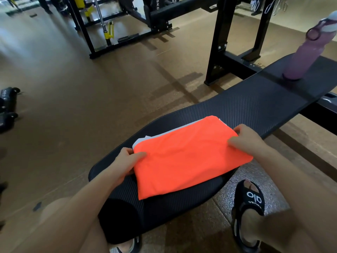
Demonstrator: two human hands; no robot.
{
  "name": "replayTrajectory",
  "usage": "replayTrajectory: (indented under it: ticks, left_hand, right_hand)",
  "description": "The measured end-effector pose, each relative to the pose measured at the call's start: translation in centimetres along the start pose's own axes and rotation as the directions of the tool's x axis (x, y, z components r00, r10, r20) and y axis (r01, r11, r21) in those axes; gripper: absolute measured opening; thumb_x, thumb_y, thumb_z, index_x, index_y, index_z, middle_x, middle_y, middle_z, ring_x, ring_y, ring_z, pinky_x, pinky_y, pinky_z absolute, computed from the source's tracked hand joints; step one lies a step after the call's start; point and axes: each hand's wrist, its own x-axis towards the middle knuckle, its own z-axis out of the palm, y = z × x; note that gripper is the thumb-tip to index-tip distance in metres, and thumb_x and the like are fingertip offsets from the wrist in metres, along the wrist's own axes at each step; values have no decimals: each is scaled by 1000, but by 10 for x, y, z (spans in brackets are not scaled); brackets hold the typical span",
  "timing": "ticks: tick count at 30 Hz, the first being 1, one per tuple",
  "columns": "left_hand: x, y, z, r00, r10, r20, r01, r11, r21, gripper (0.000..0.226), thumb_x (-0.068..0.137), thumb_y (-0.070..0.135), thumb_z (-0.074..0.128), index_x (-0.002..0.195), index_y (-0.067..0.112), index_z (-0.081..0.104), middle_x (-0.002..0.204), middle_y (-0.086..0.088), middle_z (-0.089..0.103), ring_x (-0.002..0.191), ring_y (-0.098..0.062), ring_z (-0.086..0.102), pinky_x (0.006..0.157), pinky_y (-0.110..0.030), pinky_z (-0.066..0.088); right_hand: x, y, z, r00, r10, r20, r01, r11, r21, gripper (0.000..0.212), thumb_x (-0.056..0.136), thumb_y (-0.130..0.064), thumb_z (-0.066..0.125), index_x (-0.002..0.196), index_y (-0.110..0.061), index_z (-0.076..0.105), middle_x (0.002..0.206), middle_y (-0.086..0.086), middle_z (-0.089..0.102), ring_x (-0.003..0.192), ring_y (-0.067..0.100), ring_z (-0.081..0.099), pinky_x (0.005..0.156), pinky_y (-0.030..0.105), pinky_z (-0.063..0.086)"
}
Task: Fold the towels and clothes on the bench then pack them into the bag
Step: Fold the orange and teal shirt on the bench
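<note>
A folded bright orange cloth (189, 157) lies on the near end of the black padded bench (255, 105). Under it a folded white or pale grey cloth (144, 138) shows along the far left edge. My left hand (127, 161) pinches the stack's left edge, thumb on top of the orange cloth. At the right far corner my right hand (246, 137) grips the orange cloth the same way. No bag is in view.
A purple water bottle (306, 52) stands on the far end of the bench. Black rack uprights (220, 39) rise behind the bench, with more gym equipment beyond. A dark wheeled object (7, 108) sits at the left edge. My sandalled foot (249, 203) rests right of the bench.
</note>
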Motion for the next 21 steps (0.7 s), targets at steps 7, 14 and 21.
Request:
replayTrajectory:
  ticks: [7, 14, 21]
  left_hand:
    - [21, 15, -13, 966, 243, -94, -233, 967, 99, 7, 97, 21, 57, 101, 17, 61, 96, -16, 70, 78, -21, 62, 79, -49, 57]
    - [40, 23, -6, 938, 317, -138, -323, 946, -24, 12, 99, 19, 61, 111, 17, 59, 92, -3, 65, 83, -16, 63, 69, -33, 57]
    - [60, 23, -1, 943, 308, -124, -302, 951, 68, 19, 94, 19, 65, 111, 29, 62, 96, -5, 69, 86, -22, 69, 88, -51, 59]
  right_hand:
    - [3, -8, 10, 1000, 5, -26, -4, 999, 42, 29, 84, -23, 71, 105, -12, 54, 99, 3, 55, 91, 23, 50, 66, 34, 35]
    - [-6, -20, 1, 999, 29, -19, -26, 984, 174, 40, 57, -25, 65, 94, -10, 59, 85, 4, 56, 74, 18, 51, 57, 31, 33]
    - [-4, -11, 5, 999, 18, -37, -23, 993, -115, 28, 82, -12, 61, 107, -10, 49, 102, 15, 59, 91, 34, 56, 70, 38, 43]
